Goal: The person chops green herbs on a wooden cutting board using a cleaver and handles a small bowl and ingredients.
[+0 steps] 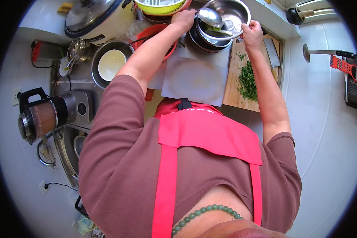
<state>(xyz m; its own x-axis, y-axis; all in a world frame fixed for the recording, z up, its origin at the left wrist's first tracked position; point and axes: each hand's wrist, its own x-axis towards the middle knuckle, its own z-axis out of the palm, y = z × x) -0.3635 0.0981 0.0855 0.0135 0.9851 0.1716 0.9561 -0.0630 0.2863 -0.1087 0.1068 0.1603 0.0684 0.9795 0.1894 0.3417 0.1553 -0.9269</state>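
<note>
My left hand (183,20) grips the handle end of a metal ladle (210,17), whose bowl reaches over a stack of bowls. With my right hand (252,34) I pinch the rim of a shiny steel bowl (236,17), tilted above the other bowls (209,47). Something green shows just below the ladle's bowl. Nearer my body lies a pale plastic cutting board (195,78). Chopped green herbs (248,83) are spread on a wooden cutting board (233,89), under my right forearm. The inside of the lower bowls is mostly hidden.
A red basin (154,31) and a steel pot holding a white bowl (112,65) stand left of the boards. Behind them is a large lidded electric cooker (107,20). A cleaver blade (271,52) lies at the right. A blender (47,114) and a sink (67,145) are far left.
</note>
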